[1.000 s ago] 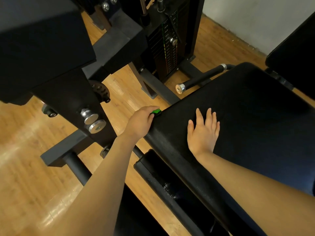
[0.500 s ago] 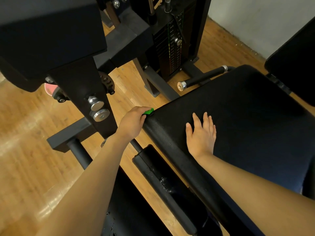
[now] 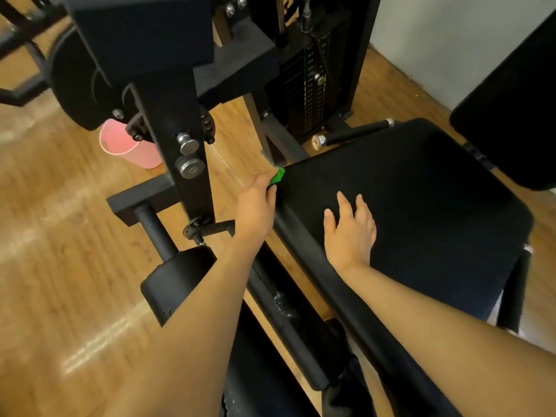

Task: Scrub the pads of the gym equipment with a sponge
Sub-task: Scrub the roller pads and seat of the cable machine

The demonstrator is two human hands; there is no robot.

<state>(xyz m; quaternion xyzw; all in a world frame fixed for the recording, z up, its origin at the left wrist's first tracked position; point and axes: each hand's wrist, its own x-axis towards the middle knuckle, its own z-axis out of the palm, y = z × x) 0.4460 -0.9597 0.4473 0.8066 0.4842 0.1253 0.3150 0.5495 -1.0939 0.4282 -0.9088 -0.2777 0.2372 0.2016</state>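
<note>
A person's left hand [image 3: 255, 203] closes around a green sponge [image 3: 277, 176], pressing it against the near left corner of a black seat pad [image 3: 421, 188] on a gym machine. The right hand [image 3: 350, 233] lies flat and open on the pad nearby. A pink cup [image 3: 129, 149] stands on the wooden floor [image 3: 60, 251].

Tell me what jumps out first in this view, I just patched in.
The bright green sponge stands out, held in the left hand against the near-left corner of the big black seat pad. The right hand rests flat on that pad. A pink cup sits on the wooden floor behind the machine's upright.
</note>
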